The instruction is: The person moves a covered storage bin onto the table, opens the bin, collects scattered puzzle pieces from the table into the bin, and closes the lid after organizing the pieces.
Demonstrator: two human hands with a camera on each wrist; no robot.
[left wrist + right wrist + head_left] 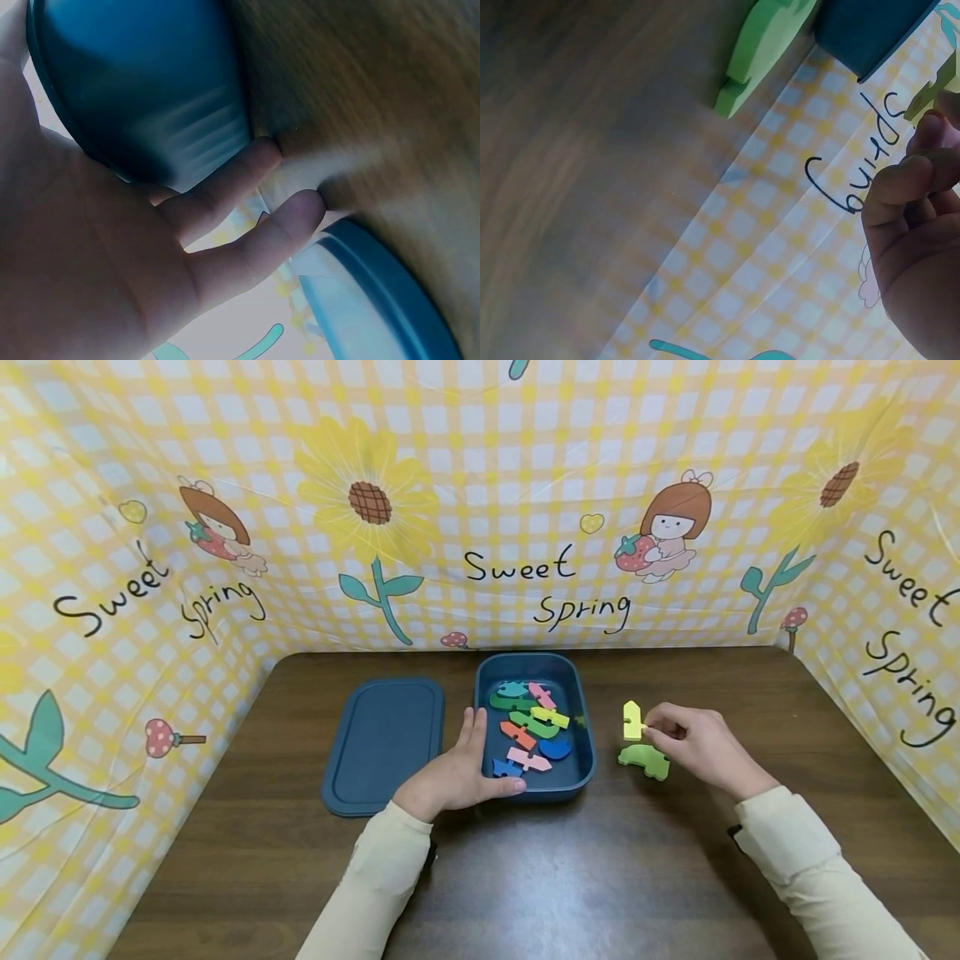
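Note:
My right hand [696,745] pinches a small yellow arrow-shaped piece [632,721] with a notch in its side, between thumb and fingertip. Just below it in the head view is a light green animal- or car-shaped piece [645,761] on the table. A dark blue rectangular box [589,768] stands at the middle, holding several coloured pieces, such as a pink arrow [529,760], a blue rounded piece [555,749] and an orange arrow [517,735]. My left hand [457,772] rests against the box's left side, fingers extended, thumb over its front left corner.
The box's dark blue lid [382,743] lies flat to the left of the box, close to my left hand. Behind the brown wooden table [510,877] and along both sides hangs a yellow checked cloth [480,510] with printed flowers and words.

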